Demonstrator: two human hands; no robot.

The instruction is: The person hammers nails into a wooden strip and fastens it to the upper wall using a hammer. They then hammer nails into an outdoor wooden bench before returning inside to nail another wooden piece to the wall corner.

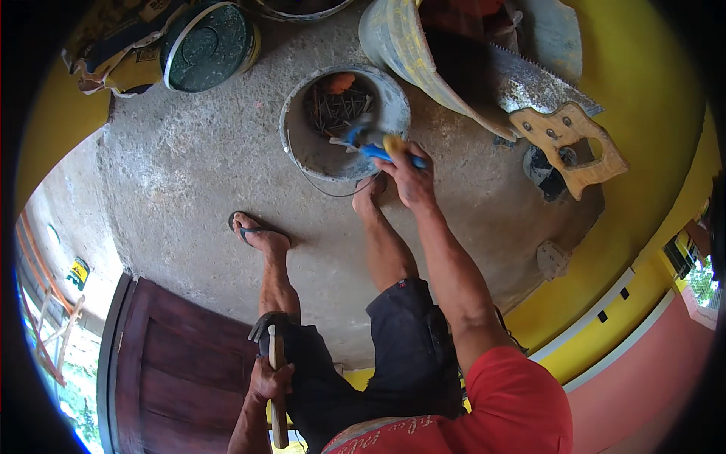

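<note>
"Hammer (277,349) first: how is it held?"

"By the left grip (270,380), wrapped shut round the wooden handle, with the head pointed upward over the left knee (305,342). The forearm is bent in from the lower edge."

"And farther right?"

"Above the grey bucket (392,106) of thin metal pieces (342,113), a blurred blue tool (376,152) is clamped in the right grip (411,178). That arm is stretched forward; whether the tool's tip is touching anything cannot be told."
</note>
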